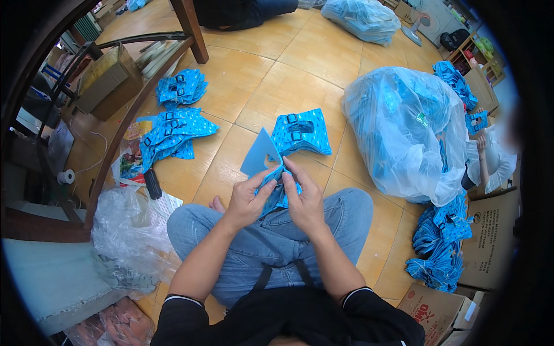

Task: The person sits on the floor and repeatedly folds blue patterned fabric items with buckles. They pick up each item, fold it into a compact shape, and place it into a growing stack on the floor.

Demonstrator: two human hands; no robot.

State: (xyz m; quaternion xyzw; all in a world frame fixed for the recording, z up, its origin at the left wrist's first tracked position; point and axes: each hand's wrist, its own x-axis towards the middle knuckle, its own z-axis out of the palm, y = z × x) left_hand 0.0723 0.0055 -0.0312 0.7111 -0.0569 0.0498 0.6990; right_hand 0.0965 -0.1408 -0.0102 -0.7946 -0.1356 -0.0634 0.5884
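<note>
Well right of both hands (303, 200), black lettering (494, 229) on a brown carton (480, 270).

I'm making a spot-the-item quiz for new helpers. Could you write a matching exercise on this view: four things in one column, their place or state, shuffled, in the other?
Things
1. Plain-faced blue piece
2. Spool
3. Electric fan
4. Large plastic bag

Place or state
A. Upper right of the view
B. Held by the left hand and right hand
C. See-through, stuffed with blue contents
D. White, at the far left

Pairs: 1-B, 2-D, 3-A, 4-C
</note>
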